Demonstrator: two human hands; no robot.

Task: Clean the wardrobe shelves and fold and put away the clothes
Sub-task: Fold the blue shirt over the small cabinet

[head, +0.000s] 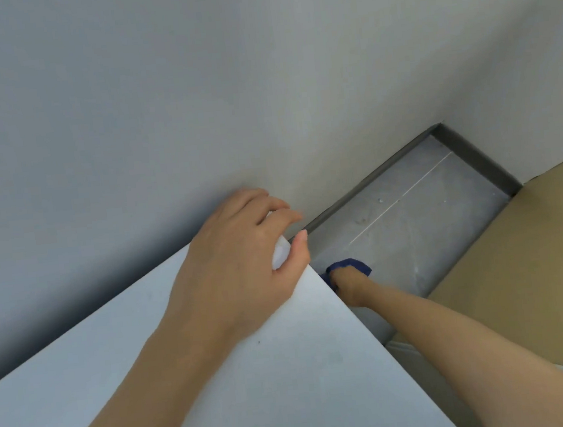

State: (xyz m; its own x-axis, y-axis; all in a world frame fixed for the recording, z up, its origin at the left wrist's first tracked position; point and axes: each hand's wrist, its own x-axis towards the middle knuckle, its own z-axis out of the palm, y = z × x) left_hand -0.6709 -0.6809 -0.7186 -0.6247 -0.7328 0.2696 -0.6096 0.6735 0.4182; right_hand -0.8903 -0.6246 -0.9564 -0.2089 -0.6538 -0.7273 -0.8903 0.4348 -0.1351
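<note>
Dark blue cloth (pixel 348 266), soft and crumpled, lies bunched over the front of the right hand (pixel 348 284), low down on a grey flat shelf surface (pixel 427 206). The cloth hides that hand's fingers, and the corner of a white flat panel (pixel 255 388) cuts off its near side, so I cannot tell whether the fingers curl into the fabric or lie flat under it. The bare right forearm reaches down to it from the lower right.

Higher and nearer the camera, the left hand (pixel 239 251) sits at the panel's top corner. Its fingers are curled and its thumb is drawn in, gripping a small white object (pixel 280 254) of which only a rounded bit shows.

Dull specks and smudges mark the grey surface, and a thin pale line runs across it. A dark raised strip (pixel 474 157) borders its far and right sides, where it meets a plain pale wall (pixel 192 84). Tan flooring (pixel 535 257) lies to the right of it.
</note>
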